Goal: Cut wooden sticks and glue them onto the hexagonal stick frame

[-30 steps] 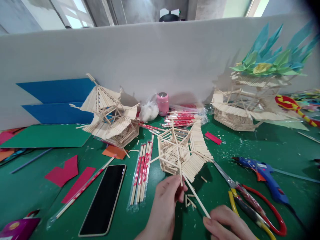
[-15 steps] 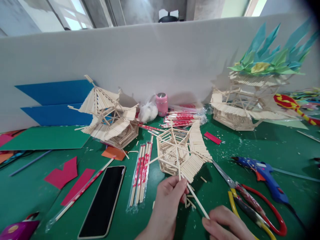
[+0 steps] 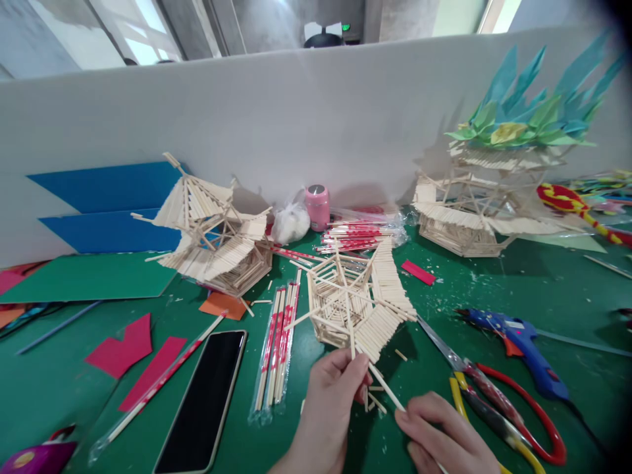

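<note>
A small hexagonal house model of wooden sticks (image 3: 353,299) stands on the green table (image 3: 494,283) in front of me. My left hand (image 3: 330,401) pinches one of its protruding sticks at the near edge. My right hand (image 3: 444,438) is closed on the near end of a long thin wooden stick (image 3: 385,388), which slants up toward the model's near side. A few short stick offcuts (image 3: 372,400) lie on the mat between my hands.
A black phone (image 3: 205,395) and wrapped chopstick packs (image 3: 276,342) lie to the left. Red-and-yellow scissors (image 3: 494,401) and a blue glue gun (image 3: 518,342) lie on the right. Two more stick models (image 3: 212,237) (image 3: 469,210), a pink jar (image 3: 317,206) and coloured paper stand by the white partition.
My right hand has slid up and left along the long stick, closer to my left hand. The view has shifted slightly; the model and left hand stay put.
</note>
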`<action>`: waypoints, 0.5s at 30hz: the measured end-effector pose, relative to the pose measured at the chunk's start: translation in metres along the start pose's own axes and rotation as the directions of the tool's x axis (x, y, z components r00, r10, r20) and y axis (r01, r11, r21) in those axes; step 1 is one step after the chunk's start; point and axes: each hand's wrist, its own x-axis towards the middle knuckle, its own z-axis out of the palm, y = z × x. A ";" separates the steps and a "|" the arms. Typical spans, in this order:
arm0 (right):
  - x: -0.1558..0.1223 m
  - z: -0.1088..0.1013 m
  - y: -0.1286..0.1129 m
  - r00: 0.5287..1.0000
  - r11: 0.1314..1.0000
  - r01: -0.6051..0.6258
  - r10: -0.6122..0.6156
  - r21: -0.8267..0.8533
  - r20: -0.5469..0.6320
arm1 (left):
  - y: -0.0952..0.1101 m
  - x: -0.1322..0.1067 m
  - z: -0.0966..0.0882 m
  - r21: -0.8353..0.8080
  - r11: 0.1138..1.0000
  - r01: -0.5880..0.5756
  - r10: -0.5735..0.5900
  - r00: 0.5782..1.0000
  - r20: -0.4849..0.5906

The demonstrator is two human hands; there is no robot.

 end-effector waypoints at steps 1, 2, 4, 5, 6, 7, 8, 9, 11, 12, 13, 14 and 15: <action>0.003 0.000 -0.001 1.000 1.000 -0.003 0.003 -0.013 -0.023 | 0.000 0.000 0.000 0.006 1.000 -0.001 0.001 1.000 0.001; 0.007 0.001 -0.003 0.999 1.000 -0.003 0.002 -0.024 -0.051 | 0.000 0.000 0.000 0.009 1.000 -0.001 0.001 1.000 0.001; 0.013 0.002 -0.005 0.995 1.000 0.003 -0.005 -0.029 -0.101 | 0.000 0.000 0.000 0.006 1.000 0.003 -0.003 1.000 0.004; 0.015 0.002 -0.006 0.993 1.000 0.001 -0.005 -0.027 -0.122 | 0.000 0.000 0.000 0.003 1.000 0.003 -0.003 1.000 0.008; 0.017 0.002 -0.007 0.991 1.000 0.000 -0.004 -0.028 -0.137 | 0.001 0.000 0.000 -0.003 1.000 0.002 -0.002 1.000 0.013; 0.018 0.003 -0.007 0.990 1.000 -0.006 0.002 -0.027 -0.141 | 0.001 0.000 0.000 -0.015 1.000 0.000 0.000 1.000 0.017; 0.018 0.003 -0.007 0.988 0.999 -0.015 0.010 -0.031 -0.152 | 0.001 -0.001 0.000 -0.032 0.999 -0.003 0.004 1.000 0.019; 0.018 0.003 -0.006 0.987 0.999 -0.029 0.023 -0.036 -0.156 | 0.001 -0.001 0.000 -0.048 0.999 -0.006 0.007 1.000 0.021; 0.016 0.003 -0.006 0.986 0.998 -0.048 0.040 -0.043 -0.160 | 0.002 -0.003 0.000 -0.076 0.997 -0.005 0.007 1.000 0.027; 0.015 0.004 -0.006 0.986 0.998 -0.049 0.041 -0.045 -0.164 | 0.002 -0.003 0.000 -0.082 0.997 -0.002 0.004 0.999 0.032; 0.015 0.004 -0.006 0.985 0.998 -0.048 0.040 -0.044 -0.165 | 0.002 -0.004 0.000 -0.086 0.996 0.000 0.003 0.999 0.034; 0.015 0.004 -0.005 0.986 0.998 -0.044 0.036 -0.041 -0.166 | 0.002 -0.004 0.001 -0.087 0.996 0.004 -0.001 0.999 0.035; 0.015 0.003 -0.005 0.987 0.998 -0.043 0.037 -0.035 -0.157 | 0.002 -0.004 0.001 -0.088 0.996 0.006 -0.004 0.999 0.033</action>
